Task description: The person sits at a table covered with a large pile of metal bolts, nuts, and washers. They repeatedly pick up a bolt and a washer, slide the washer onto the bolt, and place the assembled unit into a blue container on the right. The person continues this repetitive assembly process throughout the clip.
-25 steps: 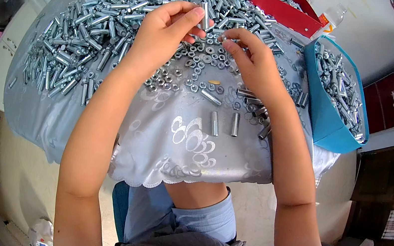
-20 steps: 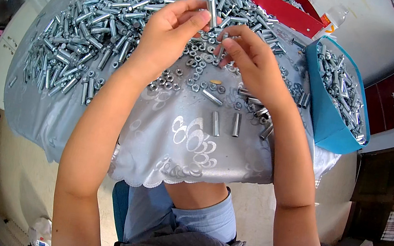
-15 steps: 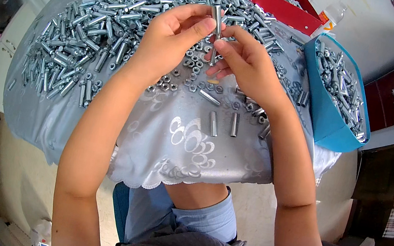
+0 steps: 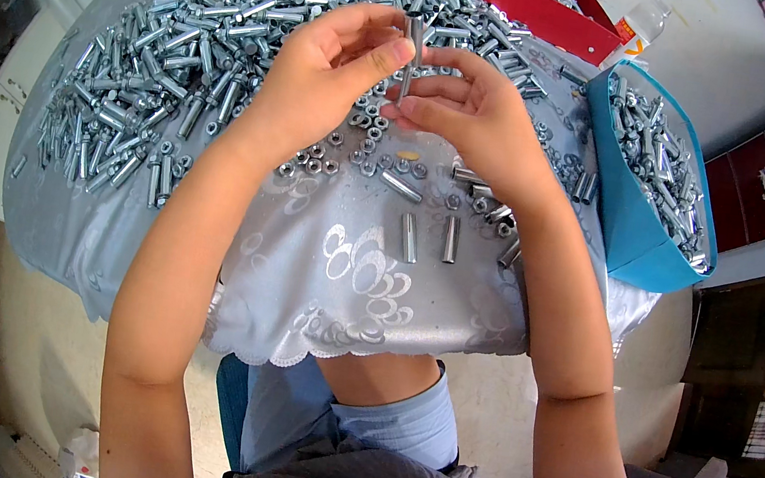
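Nearest the viewer, a grey lap and light blue shorts (image 4: 396, 422) sit under the edge of the bench (image 4: 91, 227), which is draped in a shiny silver cloth (image 4: 356, 284) with a scalloped hem. Both bare forearms rise from the lower edge and meet above the cloth. Just beyond the hem, two short sleeves (image 4: 430, 238) lie side by side on the cloth, with more loose sleeves to their right and a scatter of small nuts (image 4: 356, 152) under the hands. The left hand (image 4: 321, 84) is closed around a slim metal bolt (image 4: 413, 53), thumb and forefinger pinching it near its upper end so that it stands roughly upright above the nuts. The right hand (image 4: 478, 116) is closed on the same bolt from the other side, its fingertips touching the shaft lower down; what it does there is too small to tell. Behind and to the left spreads a big heap of bolts (image 4: 185, 45). To the right stands a blue bin (image 4: 634, 225) filled with more bolts, and at the far edge lies a red tray (image 4: 533, 6), also holding metal parts.
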`<action>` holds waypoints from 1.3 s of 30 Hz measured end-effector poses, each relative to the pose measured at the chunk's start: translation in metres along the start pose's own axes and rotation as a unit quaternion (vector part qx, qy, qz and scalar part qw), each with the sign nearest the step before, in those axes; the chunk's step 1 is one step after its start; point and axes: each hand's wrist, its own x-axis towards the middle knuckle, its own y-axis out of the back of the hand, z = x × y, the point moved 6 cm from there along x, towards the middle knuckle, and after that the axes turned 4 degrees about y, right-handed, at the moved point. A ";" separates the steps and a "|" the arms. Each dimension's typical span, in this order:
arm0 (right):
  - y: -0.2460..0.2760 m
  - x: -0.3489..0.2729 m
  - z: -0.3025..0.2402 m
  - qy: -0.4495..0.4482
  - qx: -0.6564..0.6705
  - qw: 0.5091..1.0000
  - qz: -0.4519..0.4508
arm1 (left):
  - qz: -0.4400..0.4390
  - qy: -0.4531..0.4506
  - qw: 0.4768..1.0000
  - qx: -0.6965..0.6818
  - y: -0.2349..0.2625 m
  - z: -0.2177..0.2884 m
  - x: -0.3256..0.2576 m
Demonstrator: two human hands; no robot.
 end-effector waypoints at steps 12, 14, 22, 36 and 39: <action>0.008 0.001 0.000 -0.030 0.167 0.984 0.062 | -0.029 -0.056 0.978 0.197 -0.008 0.009 -0.007; 0.007 0.001 0.000 -0.031 0.150 0.986 0.061 | -0.024 -0.073 0.974 0.212 -0.009 0.010 -0.007; 0.016 0.000 0.000 -0.036 0.105 0.989 0.097 | -0.002 -0.024 0.987 0.156 -0.004 0.010 -0.010; 0.019 0.002 -0.015 0.090 -0.020 0.988 0.128 | 0.082 0.024 0.996 -0.018 0.023 -0.005 -0.004; 0.014 0.002 -0.017 0.249 -0.401 0.877 0.088 | 0.136 0.032 0.987 -0.077 0.028 -0.010 -0.003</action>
